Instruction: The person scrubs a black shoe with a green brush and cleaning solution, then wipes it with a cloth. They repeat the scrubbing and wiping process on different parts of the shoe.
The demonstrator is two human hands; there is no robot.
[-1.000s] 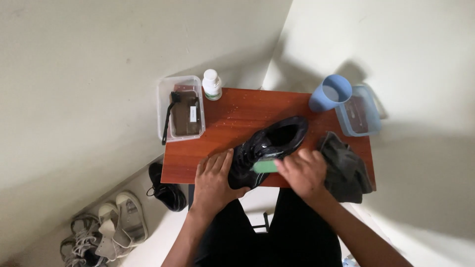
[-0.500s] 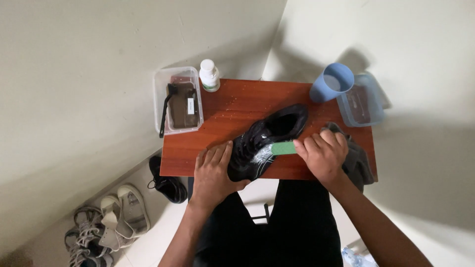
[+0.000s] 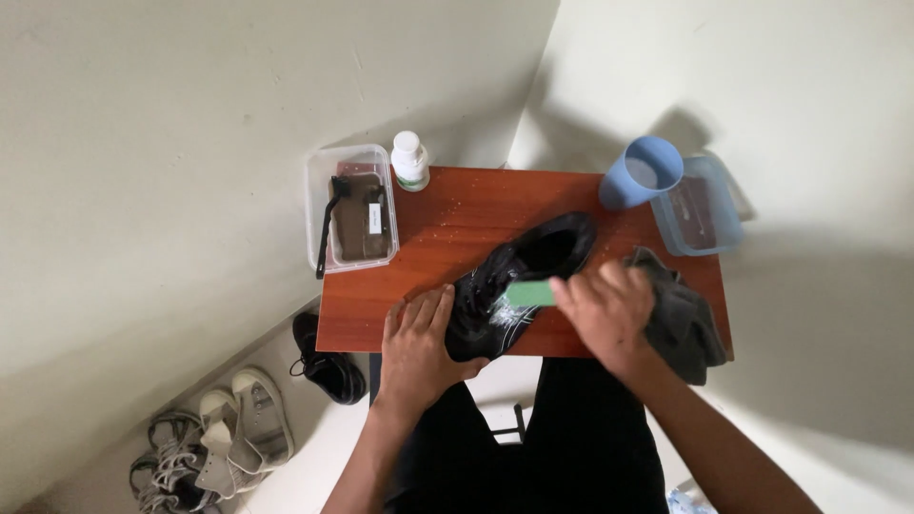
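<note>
The black shoe (image 3: 519,286) lay on its side across the front half of the small red-brown table (image 3: 457,214), toe toward the near edge and opening toward the blue cup (image 3: 640,172). The left hand (image 3: 421,347) lay flat with fingers spread over the toe end, pinning the shoe down. The right hand (image 3: 609,309) was closed around a green brush (image 3: 529,293), pressing its end against the shoe's side near the laces. Pale flecks showed where the brush met the upper, probably foam or water. To scrub well here, the left hand needed to bear down firmly so the shoe would not skid off the near edge, and the strokes were best kept short and along the upper, clear of the laces. A dark grey cloth (image 3: 681,319) lay just beside the right wrist, handy for wiping. A white bottle (image 3: 410,160) stood at the far edge, next to a clear tub (image 3: 350,207) holding a brown brush; another clear tub (image 3: 703,205) sat beside the cup. On the floor were one black shoe (image 3: 328,360) and pale sneakers (image 3: 224,433).
</note>
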